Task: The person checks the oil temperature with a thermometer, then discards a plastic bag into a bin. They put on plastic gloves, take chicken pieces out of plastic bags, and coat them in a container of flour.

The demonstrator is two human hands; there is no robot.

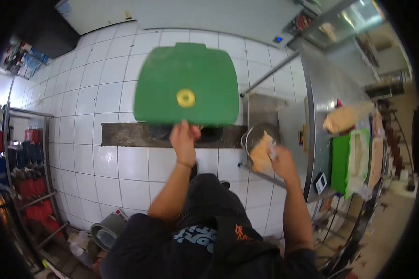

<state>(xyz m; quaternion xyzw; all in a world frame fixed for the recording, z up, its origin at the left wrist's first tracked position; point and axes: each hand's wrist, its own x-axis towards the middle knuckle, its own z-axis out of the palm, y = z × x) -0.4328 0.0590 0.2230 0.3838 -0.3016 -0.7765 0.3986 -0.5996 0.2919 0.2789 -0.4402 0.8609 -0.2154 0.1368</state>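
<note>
My left hand (185, 139) is closed on the near edge of a green lid (186, 69) with a round yellow sticker (185, 98). The lid is held up over the floor, its broad face toward the camera. On the right, my right hand (280, 160) grips the upper side of a clear plastic bag (262, 153) with orange-coloured contents. The bag hangs in front of a round metal pot (251, 135) beside the steel table. What lies beneath the lid is mostly hidden; a dark shape shows below its near edge.
A steel table (322, 83) on the right holds another orange-filled bag (347, 117), a green crate (341, 162) and a small scale (320, 183). A metal rack (51, 172) stands left. A grey bucket (108, 230) sits lower left. A dark strip (121, 135) crosses the tiled floor.
</note>
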